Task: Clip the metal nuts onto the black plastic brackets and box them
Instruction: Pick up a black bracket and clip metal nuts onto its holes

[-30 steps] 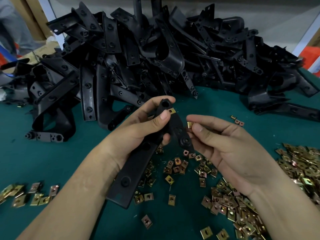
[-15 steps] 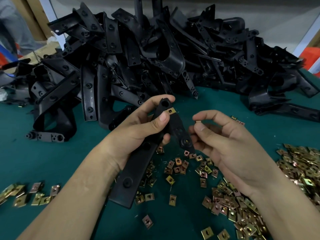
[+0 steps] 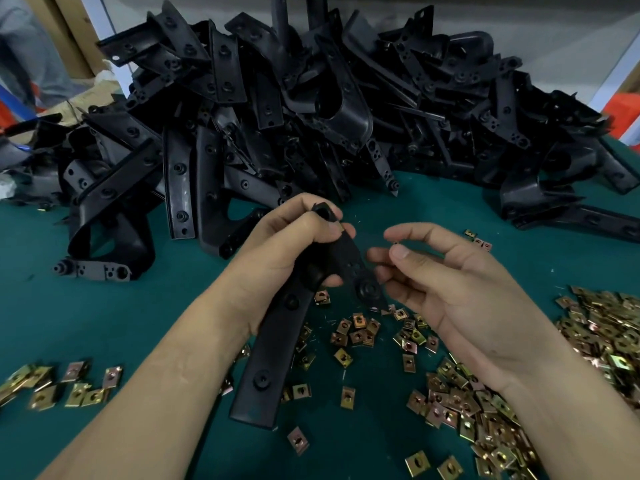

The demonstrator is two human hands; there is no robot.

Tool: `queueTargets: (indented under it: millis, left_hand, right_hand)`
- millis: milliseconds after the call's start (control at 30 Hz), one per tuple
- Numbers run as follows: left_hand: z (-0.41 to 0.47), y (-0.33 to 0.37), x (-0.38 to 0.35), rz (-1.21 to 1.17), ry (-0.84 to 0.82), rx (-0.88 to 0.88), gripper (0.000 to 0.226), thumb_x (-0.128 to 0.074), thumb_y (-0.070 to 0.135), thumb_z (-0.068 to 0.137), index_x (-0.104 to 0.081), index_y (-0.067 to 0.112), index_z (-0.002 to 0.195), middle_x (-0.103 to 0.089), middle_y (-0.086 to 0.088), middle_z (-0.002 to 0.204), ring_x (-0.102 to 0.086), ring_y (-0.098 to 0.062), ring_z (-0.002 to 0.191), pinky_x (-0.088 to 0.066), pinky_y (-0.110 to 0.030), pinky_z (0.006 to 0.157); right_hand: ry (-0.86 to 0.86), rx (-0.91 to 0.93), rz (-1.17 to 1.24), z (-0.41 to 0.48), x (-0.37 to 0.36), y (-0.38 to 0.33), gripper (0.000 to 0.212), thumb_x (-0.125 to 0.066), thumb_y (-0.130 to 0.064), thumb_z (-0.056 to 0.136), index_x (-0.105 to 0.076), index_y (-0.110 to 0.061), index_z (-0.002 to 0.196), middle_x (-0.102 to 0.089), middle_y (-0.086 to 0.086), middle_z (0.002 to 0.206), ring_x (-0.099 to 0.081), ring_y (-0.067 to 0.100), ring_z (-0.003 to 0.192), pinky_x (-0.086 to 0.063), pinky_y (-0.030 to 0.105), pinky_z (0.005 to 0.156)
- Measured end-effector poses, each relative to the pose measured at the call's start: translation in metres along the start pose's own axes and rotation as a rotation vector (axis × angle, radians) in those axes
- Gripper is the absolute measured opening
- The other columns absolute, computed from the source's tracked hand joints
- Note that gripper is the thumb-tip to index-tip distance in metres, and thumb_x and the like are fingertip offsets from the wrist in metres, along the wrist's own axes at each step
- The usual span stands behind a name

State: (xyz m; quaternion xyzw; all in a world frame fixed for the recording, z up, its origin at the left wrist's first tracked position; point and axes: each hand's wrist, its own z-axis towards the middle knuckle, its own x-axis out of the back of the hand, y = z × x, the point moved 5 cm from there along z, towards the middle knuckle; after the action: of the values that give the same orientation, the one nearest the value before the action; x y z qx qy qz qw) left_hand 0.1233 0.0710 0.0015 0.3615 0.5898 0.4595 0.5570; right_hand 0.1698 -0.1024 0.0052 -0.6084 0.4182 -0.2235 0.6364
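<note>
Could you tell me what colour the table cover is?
The cover is dark teal; head view shows it best.

A factory-style assembly workshop is being indicated: identical black plastic brackets (image 3: 311, 116) are being kept in a large heap on a green-covered table (image 3: 52, 306), metal nuts (image 3: 450, 393) are being spread loose in bulk, and cardboard (image 3: 65, 105) is being stored behind.

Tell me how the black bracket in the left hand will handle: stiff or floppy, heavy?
Probably stiff: the bracket sticks out of the left hand both ways without sagging. Likely light for its length, since one hand alone carries it.
</note>
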Motion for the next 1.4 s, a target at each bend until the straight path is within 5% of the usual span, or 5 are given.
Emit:
queueTargets:
  millis: [167, 500, 667, 1000, 1400]
  left_hand:
    - [0.001, 0.002, 0.000, 0.006, 0.027, -0.021, 0.014, -0.067, 0.022, 0.070, -0.065, 0.018, 0.084, -0.069, -0.004, 0.085, -0.061, -0.017, 0.061, -0.051, -0.028, 0.052]
    - [-0.002, 0.005, -0.011, -0.021, -0.046, -0.038, 0.011, -0.054, 0.008, 0.081, -0.061, 0.015, 0.082, -0.066, -0.005, 0.085, -0.058, -0.019, 0.060, -0.049, -0.028, 0.049]
    - [-0.002, 0.006, -0.010, -0.013, -0.041, -0.052, 0.011, -0.053, 0.007, 0.082, -0.061, 0.015, 0.084, -0.066, -0.005, 0.087, -0.060, -0.019, 0.062, -0.050, -0.028, 0.050]
    - [-0.004, 0.010, -0.012, -0.018, -0.042, -0.072, 0.013, -0.054, 0.006, 0.081, -0.061, 0.016, 0.083, -0.066, -0.005, 0.085, -0.057, -0.018, 0.055, -0.050, -0.027, 0.050]
    - [-0.004, 0.009, -0.013, 0.082, -0.064, -0.076, 0.011, -0.056, 0.007, 0.082, -0.062, 0.017, 0.086, -0.067, -0.004, 0.088, -0.057, -0.021, 0.054, -0.049, -0.028, 0.050]
  right_hand:
    - [0.000, -0.022, -0.012, -0.001, -0.004, 0.003, 0.022, -0.047, -0.003, 0.102, -0.067, -0.008, 0.109, -0.077, 0.010, 0.107, -0.074, 0.020, 0.096, -0.061, 0.028, 0.081]
    - [-0.048, -0.033, 0.101, -0.003, -0.013, 0.005, 0.017, -0.069, -0.016, 0.080, -0.080, -0.016, 0.091, -0.077, 0.009, 0.090, -0.076, 0.020, 0.084, -0.059, 0.023, 0.074]
    - [-0.035, -0.038, 0.075, -0.005, -0.019, 0.008, 0.021, -0.072, -0.017, 0.081, -0.076, -0.008, 0.100, -0.076, 0.020, 0.104, -0.074, 0.035, 0.098, -0.060, 0.037, 0.087]
    - [0.018, 0.042, 0.096, -0.007, -0.021, 0.000, 0.016, -0.073, -0.015, 0.077, -0.077, -0.008, 0.091, -0.077, 0.016, 0.087, -0.077, 0.025, 0.077, -0.059, 0.023, 0.065]
    - [-0.098, -0.053, 0.063, -0.008, -0.020, -0.002, 0.021, -0.080, -0.016, 0.067, -0.075, -0.016, 0.088, -0.075, 0.017, 0.084, -0.076, 0.030, 0.079, -0.061, 0.027, 0.067]
